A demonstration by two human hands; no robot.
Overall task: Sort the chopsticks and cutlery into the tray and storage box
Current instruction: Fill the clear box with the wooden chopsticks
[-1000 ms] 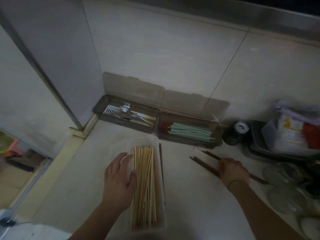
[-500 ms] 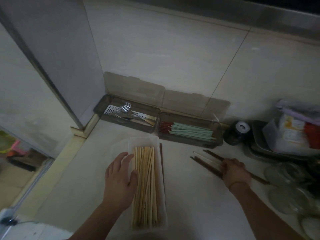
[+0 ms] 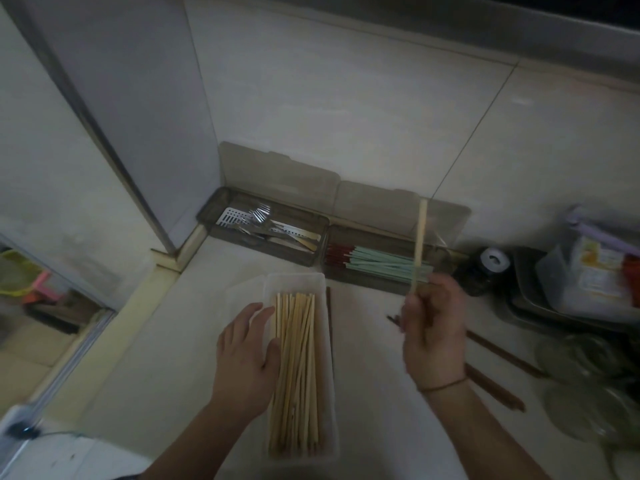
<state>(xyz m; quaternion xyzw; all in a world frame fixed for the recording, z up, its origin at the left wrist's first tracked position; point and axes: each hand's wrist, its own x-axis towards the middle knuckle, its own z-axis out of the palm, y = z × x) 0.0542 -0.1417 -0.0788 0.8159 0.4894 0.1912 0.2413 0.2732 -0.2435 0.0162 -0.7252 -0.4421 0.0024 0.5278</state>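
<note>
Right hand (image 3: 433, 327) pinches one pale chopstick (image 3: 419, 244) at its lower end, upright above the counter (image 3: 194, 344). Left hand (image 3: 246, 355) lies flat, fingers straight, on the clear tray (image 3: 294, 280) of bamboo chopsticks. The stick appears light, stiff and smooth; a mid-shaft grip would likely be steadier.
</note>
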